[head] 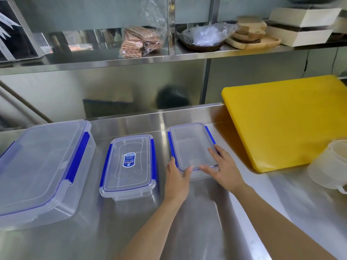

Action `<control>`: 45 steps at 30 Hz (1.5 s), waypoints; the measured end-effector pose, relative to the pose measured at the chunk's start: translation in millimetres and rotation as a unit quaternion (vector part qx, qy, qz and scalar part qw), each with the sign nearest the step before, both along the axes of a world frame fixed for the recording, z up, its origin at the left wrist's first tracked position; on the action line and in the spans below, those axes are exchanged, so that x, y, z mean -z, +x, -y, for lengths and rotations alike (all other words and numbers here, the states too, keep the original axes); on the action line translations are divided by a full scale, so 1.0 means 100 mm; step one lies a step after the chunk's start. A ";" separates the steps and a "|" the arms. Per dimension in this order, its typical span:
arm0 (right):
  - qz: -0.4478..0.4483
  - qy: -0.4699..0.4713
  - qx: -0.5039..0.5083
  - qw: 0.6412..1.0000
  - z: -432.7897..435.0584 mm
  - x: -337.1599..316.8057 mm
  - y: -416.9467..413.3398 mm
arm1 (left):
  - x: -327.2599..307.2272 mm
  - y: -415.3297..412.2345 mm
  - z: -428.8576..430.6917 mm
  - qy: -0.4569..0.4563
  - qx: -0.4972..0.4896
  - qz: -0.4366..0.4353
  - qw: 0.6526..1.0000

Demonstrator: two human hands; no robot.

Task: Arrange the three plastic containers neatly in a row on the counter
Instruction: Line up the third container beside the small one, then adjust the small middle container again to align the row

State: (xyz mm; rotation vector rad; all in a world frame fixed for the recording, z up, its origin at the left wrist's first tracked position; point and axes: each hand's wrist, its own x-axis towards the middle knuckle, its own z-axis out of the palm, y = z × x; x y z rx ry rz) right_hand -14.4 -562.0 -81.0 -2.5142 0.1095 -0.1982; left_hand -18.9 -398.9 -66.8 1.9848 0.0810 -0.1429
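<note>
Three clear plastic containers with blue clips stand side by side on the steel counter point(187, 222). The large container point(41, 166) is at the left. The middle container point(129, 164) carries a blue label on its lid. The right container point(191, 145) is slightly turned. My left hand point(177, 180) grips its near left corner, thumb on the lid. My right hand point(223, 167) lies on its near right corner, fingers spread over the lid and edge.
A yellow cutting board point(289, 121) lies right of the containers, close to the right one. A translucent white tub point(330, 164) stands at the far right edge. The steel shelf point(131, 61) above holds bagged items, wooden boards and boxes.
</note>
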 end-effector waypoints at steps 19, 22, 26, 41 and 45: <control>-0.120 -0.079 -0.024 0.989 0.18 -0.09 0.59 | -0.01 0.61 0.10 0.055 0.055 -0.045 0.996; -0.111 -0.114 -0.010 0.987 0.10 -0.19 0.57 | -0.09 0.62 0.05 0.100 0.051 -0.017 0.994; 0.051 -0.094 -0.033 0.994 -0.22 -0.42 0.45 | -0.37 0.58 -0.20 0.103 -0.038 0.095 0.989; -0.041 -0.120 -0.259 0.957 -1.51 0.05 0.20 | -0.09 0.37 -1.70 0.158 -0.115 -0.064 0.979; -0.058 -0.134 -0.252 0.957 -1.49 0.04 0.41 | 0.01 0.50 -1.70 0.146 -0.082 -0.054 0.984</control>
